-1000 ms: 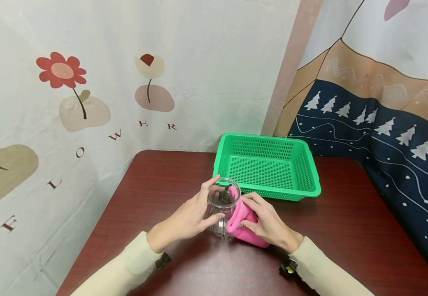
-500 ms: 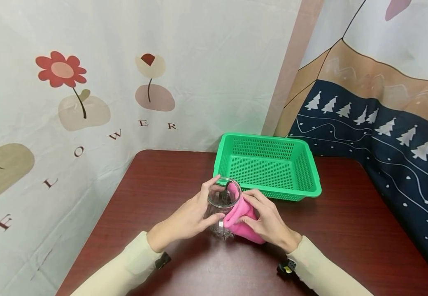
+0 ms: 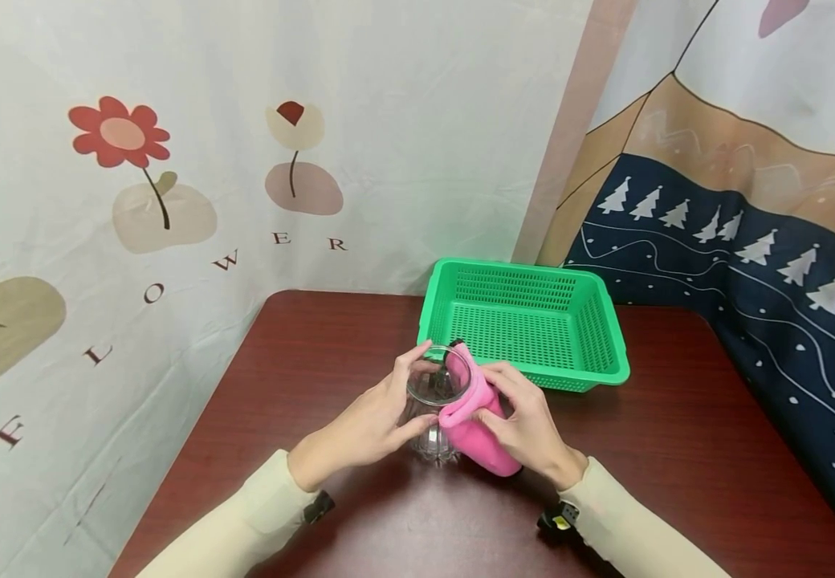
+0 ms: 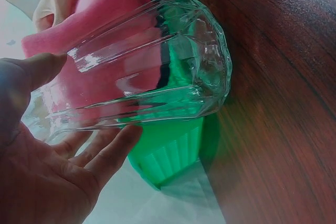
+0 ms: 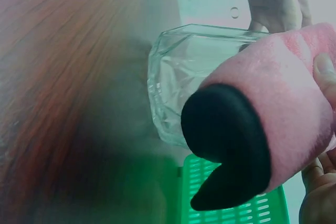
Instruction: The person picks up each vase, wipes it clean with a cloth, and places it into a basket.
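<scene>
A clear ribbed glass [image 3: 433, 401] stands on the dark red table [image 3: 302, 377]. My left hand [image 3: 377, 417] grips it from the left, thumb and fingers curled around its wall [image 4: 147, 77]. My right hand [image 3: 526, 421] holds a pink cloth [image 3: 477, 421] with a black end [image 5: 226, 140] and presses it against the glass's right side, its top edge at the rim. In the right wrist view the glass [image 5: 199, 77] sits just behind the cloth [image 5: 283, 103].
A green plastic basket [image 3: 605, 353] with a perforated wall stands just behind the hands, at the table's back. Printed curtains hang close on the left and right. Bare tabletop lies to the left and right of the hands.
The right hand has slid the pink cloth up along the glass's side, from low beside it to its rim. The left hand and glass have stayed in place.
</scene>
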`<state>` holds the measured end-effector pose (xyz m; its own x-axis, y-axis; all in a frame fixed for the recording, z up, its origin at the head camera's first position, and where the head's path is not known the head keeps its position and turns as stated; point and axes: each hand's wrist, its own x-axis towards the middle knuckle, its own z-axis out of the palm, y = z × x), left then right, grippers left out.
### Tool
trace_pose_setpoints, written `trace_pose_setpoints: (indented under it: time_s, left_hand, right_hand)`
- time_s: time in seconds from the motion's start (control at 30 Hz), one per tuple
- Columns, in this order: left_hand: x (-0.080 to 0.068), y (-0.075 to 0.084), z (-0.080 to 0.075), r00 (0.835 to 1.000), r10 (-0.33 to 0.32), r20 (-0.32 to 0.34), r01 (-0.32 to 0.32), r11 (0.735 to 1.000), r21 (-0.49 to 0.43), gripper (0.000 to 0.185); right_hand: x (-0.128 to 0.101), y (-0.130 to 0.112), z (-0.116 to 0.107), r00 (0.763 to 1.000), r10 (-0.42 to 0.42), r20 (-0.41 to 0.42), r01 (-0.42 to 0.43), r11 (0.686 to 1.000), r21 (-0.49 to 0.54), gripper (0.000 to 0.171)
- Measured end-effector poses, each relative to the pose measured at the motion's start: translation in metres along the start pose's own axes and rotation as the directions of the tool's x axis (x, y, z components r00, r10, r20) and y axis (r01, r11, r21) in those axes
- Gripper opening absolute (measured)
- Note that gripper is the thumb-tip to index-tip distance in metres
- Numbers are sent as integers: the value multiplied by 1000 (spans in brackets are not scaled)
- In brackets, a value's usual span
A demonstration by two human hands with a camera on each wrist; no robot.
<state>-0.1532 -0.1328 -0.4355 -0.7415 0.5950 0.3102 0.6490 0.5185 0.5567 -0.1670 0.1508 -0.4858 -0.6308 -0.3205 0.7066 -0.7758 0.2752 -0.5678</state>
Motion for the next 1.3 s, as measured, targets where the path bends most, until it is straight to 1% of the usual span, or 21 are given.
trace_pose_setpoints:
  time_s: [0.17, 0.3, 0.4, 0.6, 0.8, 1.13, 1.3]
  left_hand:
    - [0, 0, 0, 1000, -4, 1, 4, 1000, -4, 103]
    - [0, 0, 0, 1000, 0, -3, 0, 1000, 6, 103]
    - [0, 1, -1, 1000, 1, -3, -1, 1000, 11, 104]
    - [0, 2, -1, 1000, 4, -4, -4, 1000, 15, 103]
    - [-1, 2, -1, 1000, -6, -4, 6, 1000, 6, 104]
    - [-2, 5, -1, 999, -38, -3, 38, 999, -16, 106]
    - [-2, 5, 0, 999, -42, -13, 42, 999, -27, 105]
  right_hand:
    - [3, -3, -1, 999, 30, -29, -28, 998, 58, 54]
    - [7, -5, -3, 998, 26, -64, -19, 994, 111, 57]
    - [10, -5, -4, 997, 7, -82, 3, 993, 116, 57]
    - [13, -5, -7, 995, -17, -103, 30, 992, 124, 51]
    - [14, -5, -10, 991, -42, -127, 57, 991, 121, 49]
    - [13, -5, -12, 991, -29, -130, 43, 993, 108, 49]
    - [12, -4, -14, 992, -14, -123, 27, 995, 101, 50]
